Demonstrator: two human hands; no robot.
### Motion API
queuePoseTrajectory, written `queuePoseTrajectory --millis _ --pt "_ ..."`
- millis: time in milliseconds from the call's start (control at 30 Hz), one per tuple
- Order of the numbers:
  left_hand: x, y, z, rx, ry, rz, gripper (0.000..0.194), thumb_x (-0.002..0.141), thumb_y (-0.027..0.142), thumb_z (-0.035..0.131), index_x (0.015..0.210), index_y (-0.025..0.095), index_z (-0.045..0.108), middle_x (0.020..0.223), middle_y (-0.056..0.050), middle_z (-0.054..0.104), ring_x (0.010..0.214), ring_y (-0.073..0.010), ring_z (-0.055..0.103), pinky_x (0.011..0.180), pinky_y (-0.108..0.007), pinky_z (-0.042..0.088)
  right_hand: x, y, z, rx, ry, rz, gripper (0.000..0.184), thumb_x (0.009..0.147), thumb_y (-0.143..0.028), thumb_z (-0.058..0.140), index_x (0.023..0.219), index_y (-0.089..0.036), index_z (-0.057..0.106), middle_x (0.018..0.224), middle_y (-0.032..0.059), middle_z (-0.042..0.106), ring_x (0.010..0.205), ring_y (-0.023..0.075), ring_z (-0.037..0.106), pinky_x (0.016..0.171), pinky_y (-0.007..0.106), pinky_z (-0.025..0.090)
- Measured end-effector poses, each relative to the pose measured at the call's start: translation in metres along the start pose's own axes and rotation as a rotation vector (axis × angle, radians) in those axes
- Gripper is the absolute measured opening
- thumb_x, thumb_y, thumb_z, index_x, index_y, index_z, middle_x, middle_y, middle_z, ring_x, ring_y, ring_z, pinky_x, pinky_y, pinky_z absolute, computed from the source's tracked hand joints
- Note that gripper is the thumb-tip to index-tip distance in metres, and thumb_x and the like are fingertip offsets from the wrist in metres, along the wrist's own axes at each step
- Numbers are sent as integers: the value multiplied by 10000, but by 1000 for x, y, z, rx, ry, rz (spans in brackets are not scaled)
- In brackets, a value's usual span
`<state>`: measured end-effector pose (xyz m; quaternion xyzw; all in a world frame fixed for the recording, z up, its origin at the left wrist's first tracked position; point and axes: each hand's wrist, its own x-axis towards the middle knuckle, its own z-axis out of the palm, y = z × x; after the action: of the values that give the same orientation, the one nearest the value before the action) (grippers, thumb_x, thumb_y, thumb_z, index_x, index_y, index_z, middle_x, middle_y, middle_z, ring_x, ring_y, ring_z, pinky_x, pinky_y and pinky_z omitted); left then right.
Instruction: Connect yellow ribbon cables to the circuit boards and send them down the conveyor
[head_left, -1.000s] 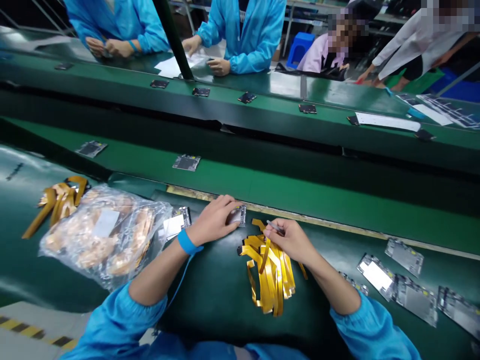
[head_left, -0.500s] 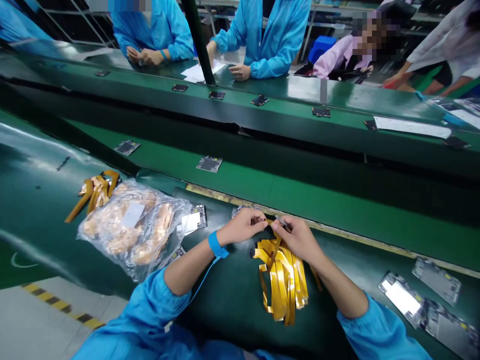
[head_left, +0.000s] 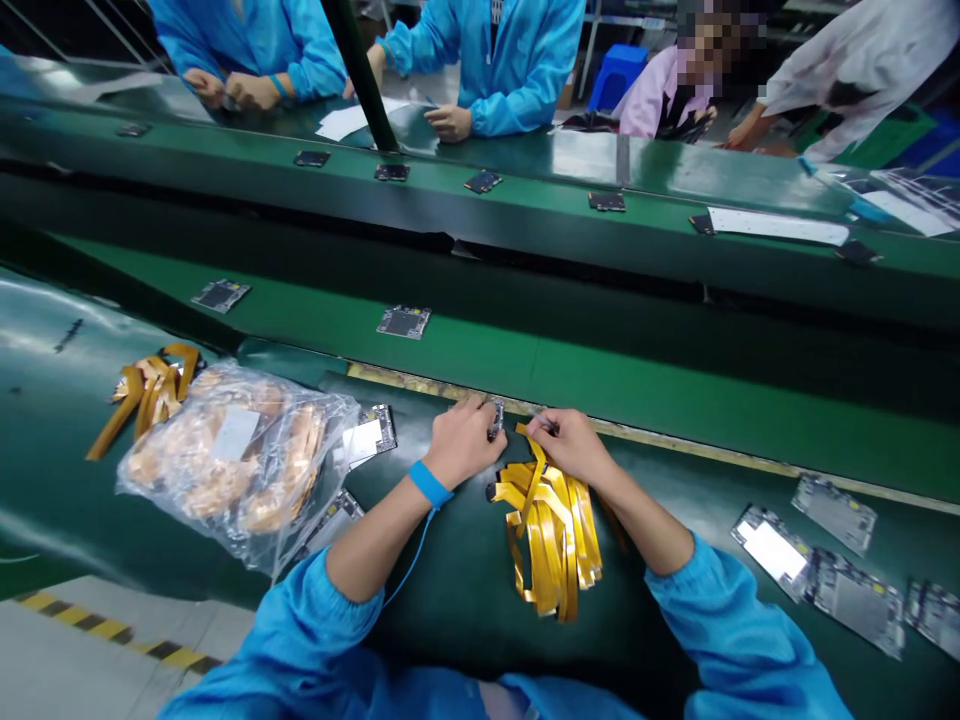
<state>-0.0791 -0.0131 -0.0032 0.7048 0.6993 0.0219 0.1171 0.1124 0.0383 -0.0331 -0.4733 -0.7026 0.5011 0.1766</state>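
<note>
My left hand [head_left: 465, 440], with a blue wrist strap [head_left: 430, 487], is closed over a small circuit board [head_left: 496, 419] near the table's far edge; most of that board is hidden under the fingers. My right hand [head_left: 571, 442] pinches a gold flex cable [head_left: 534, 447] near its end. A thin grey tool [head_left: 541, 420], its kind unclear, pokes out from the same fingers. Just below both hands lies a pile of gold flex cables [head_left: 559, 545].
On the left are a clear plastic bag [head_left: 225, 450] of cables and loose flex cables [head_left: 154, 390]. Circuit boards [head_left: 855, 600] lie at the right. Beyond the table edge, a green belt [head_left: 600, 380] carries boards [head_left: 405, 321]. Co-workers [head_left: 502, 70] sit across.
My left hand has left the cable end and moved left onto the circuit board. My right hand keeps hold of the cable. The view has shifted slightly.
</note>
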Motion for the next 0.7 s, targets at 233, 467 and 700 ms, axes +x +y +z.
queuePoseTrajectory --millis 233,467,700 --pt "3 5 3 41 5 -51 108 893 265 566 871 198 647 964 -101 665 924 -276 659 665 -343 475 3 -10 0 -164 -19 -7 218 882 -284 590 720 -176 688 660 13 661 628 155 559 597 249 334" --pt "-17 -17 12 -134 103 92 139 939 188 514 933 206 652 989 -72 664 967 -241 632 806 -350 514 8 -15 5 -319 -40 44 250 931 -300 600 750 -199 739 683 26 696 636 165 582 594 264 298" --pt "-45 -24 19 -79 154 273 264 999 236 492 1171 174 683 1260 -155 637 1177 -330 565 975 -502 502 10 -24 6 -398 -62 124 197 916 -286 624 864 -241 809 748 23 753 638 178 607 585 280 305"
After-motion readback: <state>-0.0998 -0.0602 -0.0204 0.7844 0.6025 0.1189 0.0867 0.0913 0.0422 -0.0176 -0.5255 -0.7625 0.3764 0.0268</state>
